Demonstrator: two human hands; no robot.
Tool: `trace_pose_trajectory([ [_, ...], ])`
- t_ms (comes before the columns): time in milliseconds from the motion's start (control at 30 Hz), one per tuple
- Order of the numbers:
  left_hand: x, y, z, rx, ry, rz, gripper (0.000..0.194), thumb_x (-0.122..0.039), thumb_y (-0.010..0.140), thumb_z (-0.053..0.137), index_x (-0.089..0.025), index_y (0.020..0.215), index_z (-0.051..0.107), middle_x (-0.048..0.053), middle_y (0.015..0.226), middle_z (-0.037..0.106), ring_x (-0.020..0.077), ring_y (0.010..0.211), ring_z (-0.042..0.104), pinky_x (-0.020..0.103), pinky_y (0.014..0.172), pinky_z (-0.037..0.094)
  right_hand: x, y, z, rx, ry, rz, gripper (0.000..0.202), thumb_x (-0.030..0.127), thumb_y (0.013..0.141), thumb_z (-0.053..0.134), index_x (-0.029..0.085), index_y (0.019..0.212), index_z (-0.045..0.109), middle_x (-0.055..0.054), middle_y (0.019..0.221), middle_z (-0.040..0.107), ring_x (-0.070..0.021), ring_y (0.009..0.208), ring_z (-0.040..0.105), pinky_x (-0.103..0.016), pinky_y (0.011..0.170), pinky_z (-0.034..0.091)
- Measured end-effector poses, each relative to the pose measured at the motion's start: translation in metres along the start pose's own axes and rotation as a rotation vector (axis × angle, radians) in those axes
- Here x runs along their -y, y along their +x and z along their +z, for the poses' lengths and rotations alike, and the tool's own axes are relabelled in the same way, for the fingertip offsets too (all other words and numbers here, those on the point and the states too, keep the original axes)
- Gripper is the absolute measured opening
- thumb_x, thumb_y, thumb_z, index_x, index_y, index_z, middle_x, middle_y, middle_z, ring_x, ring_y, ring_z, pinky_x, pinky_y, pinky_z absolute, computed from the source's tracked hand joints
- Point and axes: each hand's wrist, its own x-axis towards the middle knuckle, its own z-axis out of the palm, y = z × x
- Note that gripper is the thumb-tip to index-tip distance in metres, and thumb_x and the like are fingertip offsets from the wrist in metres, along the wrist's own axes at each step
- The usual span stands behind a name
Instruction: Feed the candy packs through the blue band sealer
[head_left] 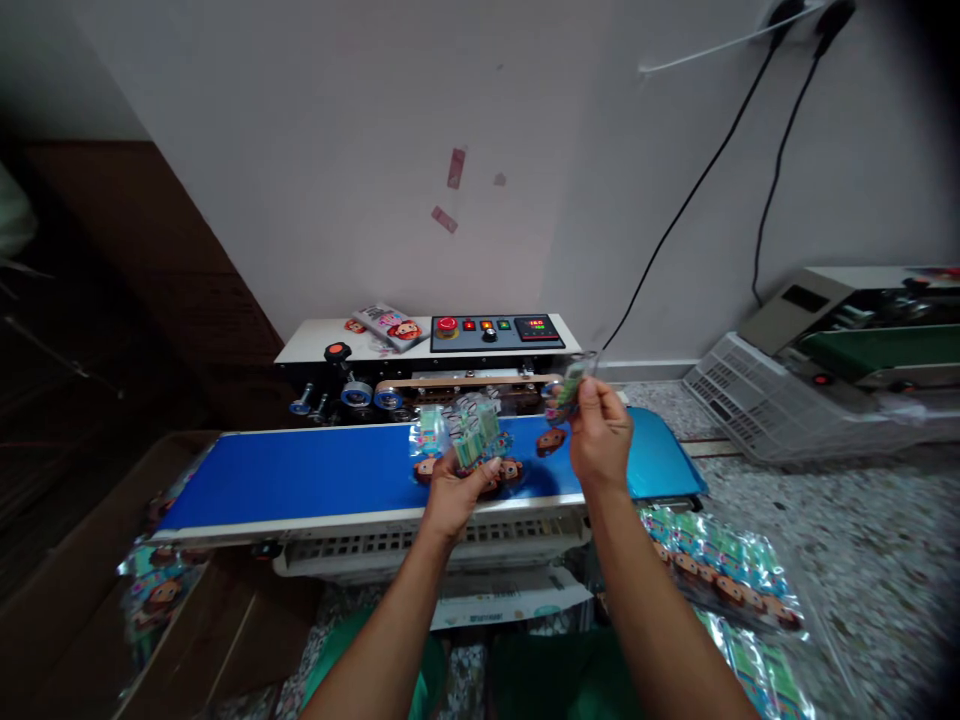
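Note:
My left hand [454, 494] is closed around a fanned bunch of clear plastic packets [477, 432] with green contents and cartoon-face prints, over the blue conveyor belt [300, 472]. To its right, my right hand [602, 430] pinches the upper part of a single packet [571, 388] close to the sealing machine's right end. Just left of the bunch, another packet [427, 430] is on the belt. Behind the belt runs the sealing machine [315, 342], with its red button, knob and lit display [536, 325] facing up.
Packets lie in rows [724, 570] at lower right. An open cardboard box [225, 620] with packets [157, 590] stands at lower left. A white crate [739, 395] sits beside a second machine [847, 310]. A black cable [690, 215] runs down the wall.

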Motion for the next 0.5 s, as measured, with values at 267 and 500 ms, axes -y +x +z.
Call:
trace_pose_trajectory([
  [267, 0.0, 0.001, -0.001, 0.055, -0.014, -0.036, 0.035, -0.032, 0.063, 0.078, -0.009, 0.087, 0.068, 0.011, 0.08, 0.074, 0.0252, 0.073, 0.071, 0.04, 0.077, 0.057, -0.045, 0.038, -0.077, 0.033, -0.973, 0.074, 0.035, 0.038, 0.086, 0.044, 0.014, 0.089, 0.068, -0.008, 0.074, 0.066, -0.0181, 0.067, 0.056, -0.027, 0.06, 0.036],
  [500, 0.003, 0.002, -0.001, 0.06, 0.032, -0.027, 0.032, -0.031, 0.065, 0.076, -0.009, 0.086, 0.068, 0.011, 0.08, 0.074, 0.0244, 0.074, 0.071, 0.037, 0.075, 0.057, -0.056, 0.044, -0.066, 0.081, -1.288, 0.232, 0.038, 0.033, 0.087, 0.04, 0.014, 0.099, 0.07, -0.016, 0.087, 0.069, -0.0249, 0.078, 0.061, -0.03, 0.063, 0.035],
])
